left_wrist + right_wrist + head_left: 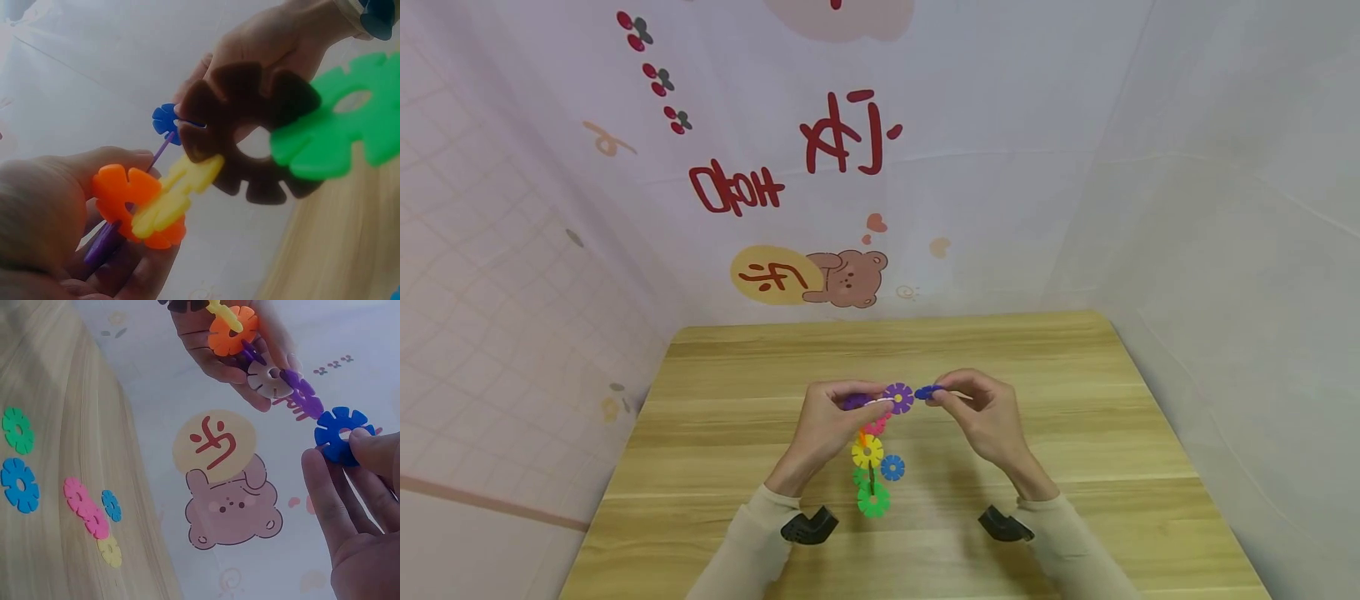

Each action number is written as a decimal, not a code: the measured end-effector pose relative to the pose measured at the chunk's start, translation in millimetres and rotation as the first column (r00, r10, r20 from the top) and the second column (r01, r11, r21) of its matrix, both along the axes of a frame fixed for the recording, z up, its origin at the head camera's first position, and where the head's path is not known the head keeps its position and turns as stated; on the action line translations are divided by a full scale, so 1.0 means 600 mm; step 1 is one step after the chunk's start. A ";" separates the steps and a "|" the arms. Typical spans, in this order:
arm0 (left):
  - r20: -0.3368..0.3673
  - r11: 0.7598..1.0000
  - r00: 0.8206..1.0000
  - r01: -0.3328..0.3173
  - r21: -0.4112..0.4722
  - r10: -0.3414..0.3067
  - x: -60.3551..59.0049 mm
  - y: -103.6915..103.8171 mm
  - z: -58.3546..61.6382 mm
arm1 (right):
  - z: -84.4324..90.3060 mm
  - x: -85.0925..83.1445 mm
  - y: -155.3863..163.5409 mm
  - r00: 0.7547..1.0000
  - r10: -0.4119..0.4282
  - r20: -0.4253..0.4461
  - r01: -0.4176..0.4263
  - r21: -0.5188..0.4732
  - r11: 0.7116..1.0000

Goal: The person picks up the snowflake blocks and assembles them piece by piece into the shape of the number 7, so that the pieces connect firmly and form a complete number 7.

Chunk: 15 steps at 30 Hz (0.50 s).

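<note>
Joining step, mid-table: left hand [829, 421] grips the disc chain [871, 450] above the table [1075, 433]; right hand [981, 412] pinches a blue disc [340, 434] beside its purple end, needing slot alignment.

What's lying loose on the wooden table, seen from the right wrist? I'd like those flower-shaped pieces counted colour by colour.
Green piece: 1
Blue pieces: 2
Pink pieces: 2, apparently, overlapping one another
Yellow piece: 1
Total on the table: 6
</note>
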<state>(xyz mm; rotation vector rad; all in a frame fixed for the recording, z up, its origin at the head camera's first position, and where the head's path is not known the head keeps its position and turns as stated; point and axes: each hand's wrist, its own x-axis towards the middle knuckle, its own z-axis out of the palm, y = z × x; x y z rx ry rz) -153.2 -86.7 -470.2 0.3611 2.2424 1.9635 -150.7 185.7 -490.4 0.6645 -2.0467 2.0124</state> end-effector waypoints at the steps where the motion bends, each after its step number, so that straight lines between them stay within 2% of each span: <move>1: -0.001 1.000 1.000 0.001 -0.001 -0.001 0.000 0.000 0.000 | 0.000 0.000 0.000 1.000 -0.001 -0.002 0.001 0.007 1.000; 7: -0.005 1.000 1.000 0.013 0.007 -0.013 0.000 0.001 -0.001 | -0.001 0.001 -0.001 1.000 -0.011 -0.018 0.012 0.037 0.999; 15: -0.022 0.999 0.999 0.036 0.005 -0.036 0.002 0.004 0.001 | -0.003 0.003 -0.003 0.994 -0.019 -0.106 0.030 0.107 0.994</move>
